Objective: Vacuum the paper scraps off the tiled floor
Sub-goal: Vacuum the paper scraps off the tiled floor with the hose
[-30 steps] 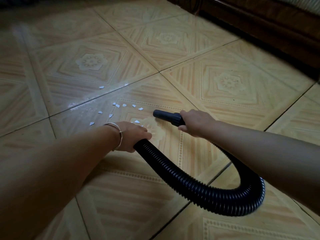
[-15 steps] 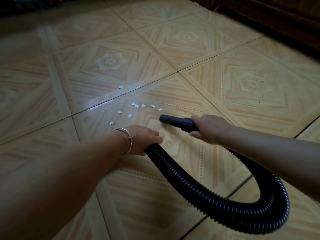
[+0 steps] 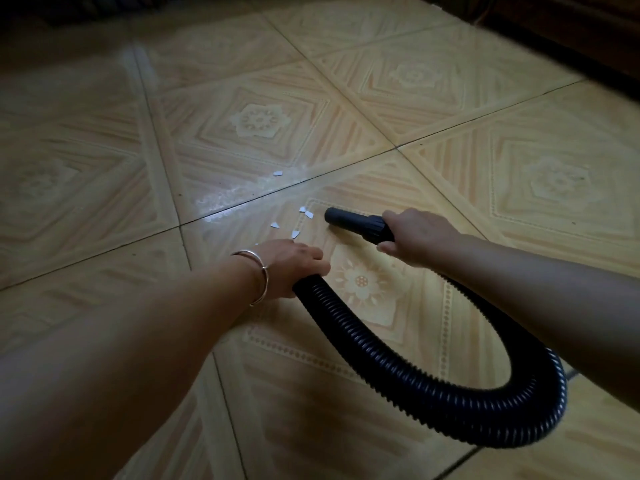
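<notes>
Nearest to us, the hose [image 3: 502, 419] is making a loop over the floor [image 3: 519, 188]. Our left hand [image 3: 294, 263] is gripping it with curled fingers, and our right hand [image 3: 420, 235] is closing around the nozzle [image 3: 349, 221] at its collar. The nozzle mouth is pointing at the scraps [image 3: 308, 215], which are lying just beside it, near a tile joint; one more is lying beyond the joint. We are judging that the sucking step is under way; next the mouth is needing to slide left over each piece.
</notes>
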Demonstrator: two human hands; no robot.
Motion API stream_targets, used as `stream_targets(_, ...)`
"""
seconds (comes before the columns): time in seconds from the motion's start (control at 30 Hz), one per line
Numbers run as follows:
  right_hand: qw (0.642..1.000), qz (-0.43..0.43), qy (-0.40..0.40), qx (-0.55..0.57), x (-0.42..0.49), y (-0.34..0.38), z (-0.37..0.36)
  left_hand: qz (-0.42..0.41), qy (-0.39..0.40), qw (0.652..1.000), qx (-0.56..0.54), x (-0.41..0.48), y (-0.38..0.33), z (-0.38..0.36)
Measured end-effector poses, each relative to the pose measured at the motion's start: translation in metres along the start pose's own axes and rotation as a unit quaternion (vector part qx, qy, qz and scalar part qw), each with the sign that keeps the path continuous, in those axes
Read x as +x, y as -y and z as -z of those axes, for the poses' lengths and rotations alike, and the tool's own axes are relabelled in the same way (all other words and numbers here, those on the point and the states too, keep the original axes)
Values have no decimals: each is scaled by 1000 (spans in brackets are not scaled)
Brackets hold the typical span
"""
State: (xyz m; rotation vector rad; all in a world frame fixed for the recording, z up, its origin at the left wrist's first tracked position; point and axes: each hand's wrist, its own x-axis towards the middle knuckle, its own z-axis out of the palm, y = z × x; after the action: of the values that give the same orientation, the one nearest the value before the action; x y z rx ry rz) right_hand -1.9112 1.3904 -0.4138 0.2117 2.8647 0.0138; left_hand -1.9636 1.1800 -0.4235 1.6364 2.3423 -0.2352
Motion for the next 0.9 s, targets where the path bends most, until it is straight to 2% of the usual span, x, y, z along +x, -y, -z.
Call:
stream_targets(0.17, 1000, 15, -5, -7, 17, 24, 9, 23, 2, 1000, 6, -18, 18, -4)
stream_targets(0.37, 998, 52, 39, -26, 8, 47, 15, 35, 1, 999, -8, -47, 34, -15)
stream_targets(0.73, 992, 102, 58, -41, 2, 104, 23, 40, -70, 995, -59, -70, 53, -30)
stream_targets(0.9, 991, 78, 89, -56, -12, 119, 31, 42, -102, 989, -95, -77, 61, -30)
